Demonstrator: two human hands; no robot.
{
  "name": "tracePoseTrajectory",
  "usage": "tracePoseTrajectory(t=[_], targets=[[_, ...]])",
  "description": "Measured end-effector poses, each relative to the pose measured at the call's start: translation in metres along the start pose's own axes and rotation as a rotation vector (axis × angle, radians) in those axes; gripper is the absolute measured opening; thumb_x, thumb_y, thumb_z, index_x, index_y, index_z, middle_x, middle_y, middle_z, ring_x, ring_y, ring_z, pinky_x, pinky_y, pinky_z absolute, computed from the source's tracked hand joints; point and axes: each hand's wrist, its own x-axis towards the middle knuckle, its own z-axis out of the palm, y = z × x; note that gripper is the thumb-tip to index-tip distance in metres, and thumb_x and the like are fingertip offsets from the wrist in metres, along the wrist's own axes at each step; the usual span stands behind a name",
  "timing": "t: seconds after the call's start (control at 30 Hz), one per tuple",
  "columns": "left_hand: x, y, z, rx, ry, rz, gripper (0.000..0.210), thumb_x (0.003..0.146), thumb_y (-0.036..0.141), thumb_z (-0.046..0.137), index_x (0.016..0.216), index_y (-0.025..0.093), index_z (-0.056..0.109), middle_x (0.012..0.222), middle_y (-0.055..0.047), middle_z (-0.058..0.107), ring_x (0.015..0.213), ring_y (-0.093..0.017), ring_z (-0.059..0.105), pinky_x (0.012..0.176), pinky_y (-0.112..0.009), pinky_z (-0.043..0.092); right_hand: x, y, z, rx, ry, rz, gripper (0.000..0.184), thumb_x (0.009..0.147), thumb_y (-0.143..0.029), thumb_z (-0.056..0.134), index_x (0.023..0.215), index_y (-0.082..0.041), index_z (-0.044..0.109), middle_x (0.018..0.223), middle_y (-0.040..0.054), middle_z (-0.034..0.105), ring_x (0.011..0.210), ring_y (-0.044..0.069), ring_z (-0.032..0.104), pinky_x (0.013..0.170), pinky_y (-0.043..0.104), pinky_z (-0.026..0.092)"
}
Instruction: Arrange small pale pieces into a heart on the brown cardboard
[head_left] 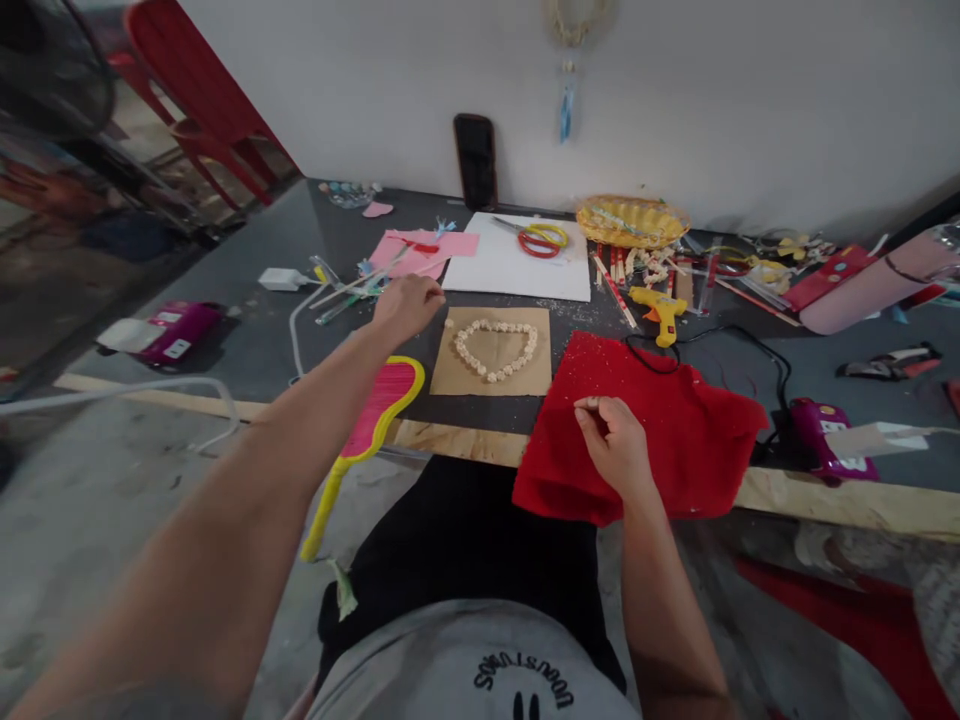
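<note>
My left hand (409,305) is closed, fingertips pinched together, above the upper left corner of a brown cardboard square (540,383). Whatever it may hold is too small to make out. On the cardboard, small cream flower-like pieces form a heart-shaped outline (491,377). One loose cream piece (449,324) lies by the left edge. My right hand (619,445) is over a red cloth (697,450), thumb and fingers pinched. A tiny pale spot shows at its fingers, and I cannot tell what it is.
A pink hand fan with yellow trim (384,400) hangs over the front edge. Behind lie white board (480,275), scissors (541,240), pink paper (459,244), a yellow basket (630,222) and a yellow glue gun (661,312) with a black cord. A phone (476,160) leans on the wall.
</note>
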Motion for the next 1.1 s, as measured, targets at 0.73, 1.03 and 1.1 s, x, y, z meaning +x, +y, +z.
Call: tracePoseTrajectory(t=[0.73,1.03,1.1], targets=[[-0.008,-0.029,0.001,-0.109,-0.024,0.228,0.034,0.093,0.033,0.051,0.115,0.02,0.072,0.119,-0.01,0.072,0.115,-0.027,0.063,0.101,-0.037,0.046,0.003,-0.009,0.0,-0.201,-0.074,0.006,0.019,0.098,-0.035,0.056,0.09,-0.024,0.07,0.089,0.008,0.077,0.085,0.024,0.073,0.078,0.041,0.061],[-0.046,-0.027,0.004,-0.15,0.004,0.538,0.033,0.094,0.026,0.046,0.109,0.018,0.074,0.106,-0.011,0.075,0.099,-0.027,0.066,0.098,-0.043,0.05,0.051,-0.035,-0.021,-0.129,-0.357,0.134,0.021,0.097,-0.036,0.058,0.111,-0.025,0.07,0.11,0.0066,0.076,0.099,0.022,0.074,0.083,0.036,0.061],[-0.043,-0.023,0.005,-0.163,0.011,0.559,0.035,0.095,0.026,0.044,0.11,0.017,0.074,0.107,-0.011,0.075,0.099,-0.027,0.066,0.098,-0.044,0.05,0.072,-0.036,-0.015,-0.134,-0.34,0.101,0.019,0.097,-0.034,0.057,0.107,-0.024,0.07,0.11,0.0071,0.075,0.099,0.022,0.073,0.084,0.036,0.06]])
